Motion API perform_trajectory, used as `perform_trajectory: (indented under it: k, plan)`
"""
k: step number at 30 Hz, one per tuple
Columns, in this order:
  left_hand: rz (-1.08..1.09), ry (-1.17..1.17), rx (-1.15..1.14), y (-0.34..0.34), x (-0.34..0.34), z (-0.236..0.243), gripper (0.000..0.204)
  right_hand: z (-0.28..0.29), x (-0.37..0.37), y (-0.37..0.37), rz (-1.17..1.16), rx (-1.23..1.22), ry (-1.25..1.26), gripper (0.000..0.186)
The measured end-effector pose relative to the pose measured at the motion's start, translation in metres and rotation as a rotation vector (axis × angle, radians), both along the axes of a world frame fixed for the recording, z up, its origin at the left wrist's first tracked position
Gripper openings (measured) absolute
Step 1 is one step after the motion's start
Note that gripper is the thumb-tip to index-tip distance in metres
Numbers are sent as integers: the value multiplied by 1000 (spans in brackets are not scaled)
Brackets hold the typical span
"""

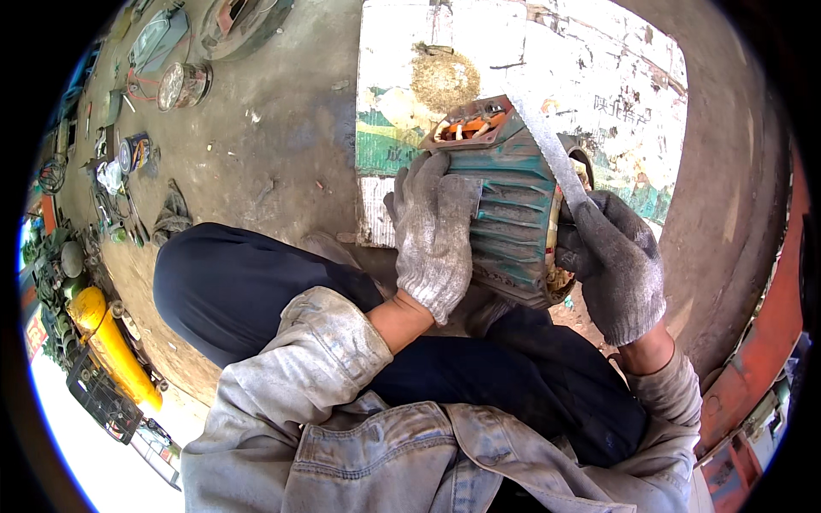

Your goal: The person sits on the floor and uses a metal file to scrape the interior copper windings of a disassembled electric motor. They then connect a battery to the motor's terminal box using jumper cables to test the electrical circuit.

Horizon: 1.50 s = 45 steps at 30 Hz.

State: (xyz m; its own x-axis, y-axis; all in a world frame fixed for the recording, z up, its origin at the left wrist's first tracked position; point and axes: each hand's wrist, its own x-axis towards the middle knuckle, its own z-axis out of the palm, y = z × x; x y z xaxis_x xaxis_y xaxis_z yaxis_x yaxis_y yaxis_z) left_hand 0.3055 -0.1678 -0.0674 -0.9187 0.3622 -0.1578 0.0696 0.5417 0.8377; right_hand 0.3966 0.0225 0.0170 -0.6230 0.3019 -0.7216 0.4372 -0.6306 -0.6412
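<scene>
A green finned motor casing [513, 218] with an open terminal box [470, 124] holding orange and pale parts lies on its side between my legs. My gloved left hand [432, 235] grips the casing's left end, fingers curved over its fins. In my gloved right hand [611, 265] is a long, flat metal blade [547, 137], slanting up across the casing's right end. Along that end, beside my right fingers, ragged windings [558, 278] show; some of the opening is hidden by the blade and hand.
A worn printed cardboard sheet [633, 60] lies under the casing. On the concrete floor at left are a rusty can [182, 85], a paint bucket [134, 154], scattered tools, a rag [173, 218] and a yellow cylindrical machine [115, 342]. A red metal edge [761, 342] runs along the right.
</scene>
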Motion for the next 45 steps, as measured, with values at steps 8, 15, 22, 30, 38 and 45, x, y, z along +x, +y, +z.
perform_trajectory:
  k: [8,15,22,30,38,45]
  plan:
    - [209,-516,427,-53,-51,-58,49,4,-48,-19,351,-243,125,34]
    - [509,-964,732,-89,-80,-68,41,6,-95,3,414,170,398,35]
    - [616,-958,519,-97,-88,-67,40,-25,-119,12,384,286,308,30]
    - [616,-698,318,-89,-84,-26,47,-41,-133,29,388,332,342,41]
    - [168,20,-170,-120,-56,-37,49,-52,-182,21,453,146,555,36]
    - [228,192,-313,-90,-50,0,36,-71,-211,8,693,-70,930,47]
